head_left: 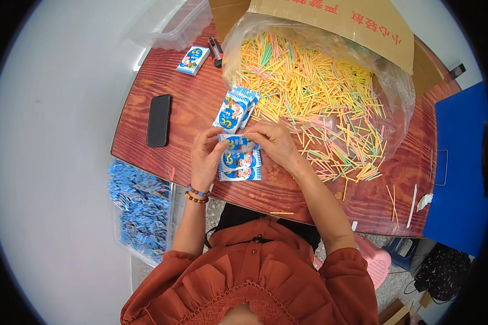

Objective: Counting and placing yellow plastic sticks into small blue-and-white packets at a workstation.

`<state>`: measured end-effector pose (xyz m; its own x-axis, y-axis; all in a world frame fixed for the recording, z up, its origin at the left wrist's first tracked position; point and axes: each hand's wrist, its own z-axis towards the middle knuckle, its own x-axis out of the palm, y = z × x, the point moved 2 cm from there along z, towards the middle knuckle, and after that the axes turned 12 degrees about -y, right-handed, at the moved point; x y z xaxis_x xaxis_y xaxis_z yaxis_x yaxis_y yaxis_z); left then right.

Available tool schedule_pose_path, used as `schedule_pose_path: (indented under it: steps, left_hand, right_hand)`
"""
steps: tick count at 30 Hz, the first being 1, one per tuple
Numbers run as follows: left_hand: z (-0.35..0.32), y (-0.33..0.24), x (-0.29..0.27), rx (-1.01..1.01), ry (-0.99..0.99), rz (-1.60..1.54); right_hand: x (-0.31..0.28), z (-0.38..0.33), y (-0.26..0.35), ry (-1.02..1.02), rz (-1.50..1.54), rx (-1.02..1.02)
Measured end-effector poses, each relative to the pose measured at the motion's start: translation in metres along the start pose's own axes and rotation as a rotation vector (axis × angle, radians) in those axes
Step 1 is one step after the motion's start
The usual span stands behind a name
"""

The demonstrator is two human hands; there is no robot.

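Around the packets (238,160): sticks (314,76), phone (159,120).

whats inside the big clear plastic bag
The clear plastic bag holds a loose heap of thin sticks, mostly yellow, some pink and green. Only the top layer shows; anything deeper is covered, and the cardboard flap hides what is behind it.

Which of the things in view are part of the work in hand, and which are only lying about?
Seemingly in the job:
packet between left hand and right hand
coloured sticks
tub of blue packets

Seemingly lying about:
black phone
red-and-black cutter
crumpled white paper
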<state>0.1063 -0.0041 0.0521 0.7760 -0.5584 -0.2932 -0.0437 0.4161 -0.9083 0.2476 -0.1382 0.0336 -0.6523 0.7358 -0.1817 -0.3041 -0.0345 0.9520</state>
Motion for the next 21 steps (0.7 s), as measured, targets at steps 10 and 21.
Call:
schedule_pose_path:
  steps: [10,21]
  left_hand:
    - [-0.010,-0.012,0.054,-0.532,0.064,-0.676]
    - [-0.022,-0.016,0.082,-0.504,0.079,-0.623]
  right_hand:
    - [-0.043,-0.027,0.007,-0.135,0.200,0.275]
    - [-0.069,-0.047,0.009,-0.332,0.218,0.204]
